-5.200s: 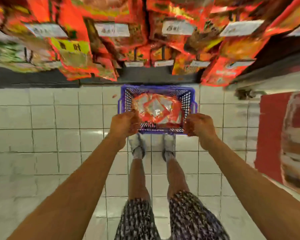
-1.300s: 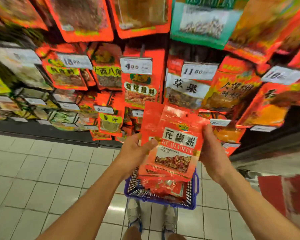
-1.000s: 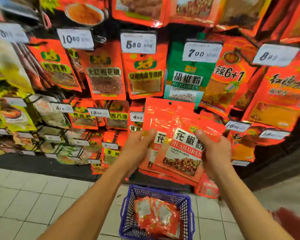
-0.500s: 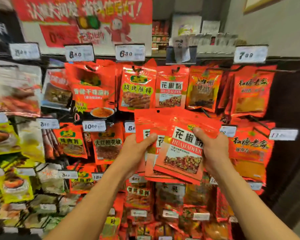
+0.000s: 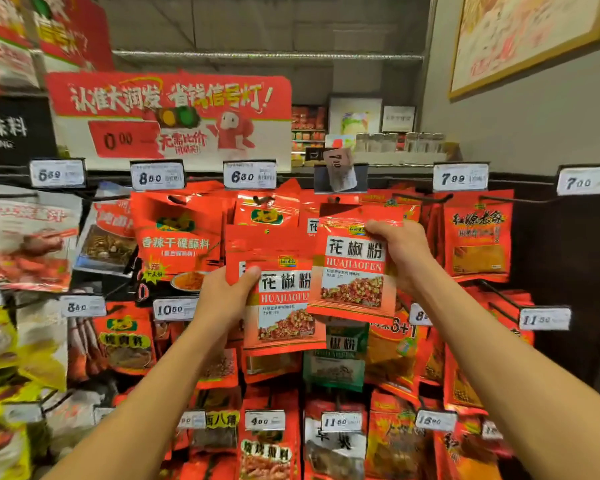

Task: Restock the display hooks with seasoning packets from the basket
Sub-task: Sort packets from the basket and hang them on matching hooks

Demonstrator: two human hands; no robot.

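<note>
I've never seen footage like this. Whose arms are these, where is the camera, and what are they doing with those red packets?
There is no machine here: a person wears one wide-angle camera on the head, so you look out along their own two arms. In front is a shop display wall of seasoning packets hanging on hooks, with white price tags such as the one reading 6.80. The left hand grips a small stack of red packets labelled HUAJIAOFEN. The right hand pinches one single packet of the same kind by its top corner, raised toward the upper row, near a crooked tag. It is not yet on a hook. The basket is out of view.
</note>
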